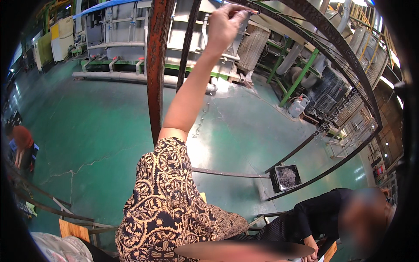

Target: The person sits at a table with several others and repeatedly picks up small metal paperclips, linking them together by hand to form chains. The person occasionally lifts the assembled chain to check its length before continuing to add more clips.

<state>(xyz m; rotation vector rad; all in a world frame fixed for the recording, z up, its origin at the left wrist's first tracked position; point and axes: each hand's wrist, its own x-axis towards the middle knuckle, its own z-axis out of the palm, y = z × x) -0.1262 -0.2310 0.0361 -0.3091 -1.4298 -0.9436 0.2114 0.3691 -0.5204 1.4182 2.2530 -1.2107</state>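
Observation:
My left arm, in a short black-and-tan patterned sleeve, stretches up to the top of the view. At its end my left hand [226, 24] is closed, thumb and fingers pinching a thin reddish rod-like piece [252, 11], whose exact kind I cannot make out. The hand is next to a dark curved metal bar [279, 19] of a large hanging frame. An upright rusty orange post [157, 65] and a thinner dark bar [188, 41] stand to the left of the hand. My right hand does not show.
At lower right a person in dark clothes [323, 209] bends over; another person [22, 139] is at far left. A black tray of grey bits [287, 177] sits near the frame's lower bar [231, 174]. Chains [334, 115], a gas cylinder [299, 106] and pipes [118, 76] lie beyond.

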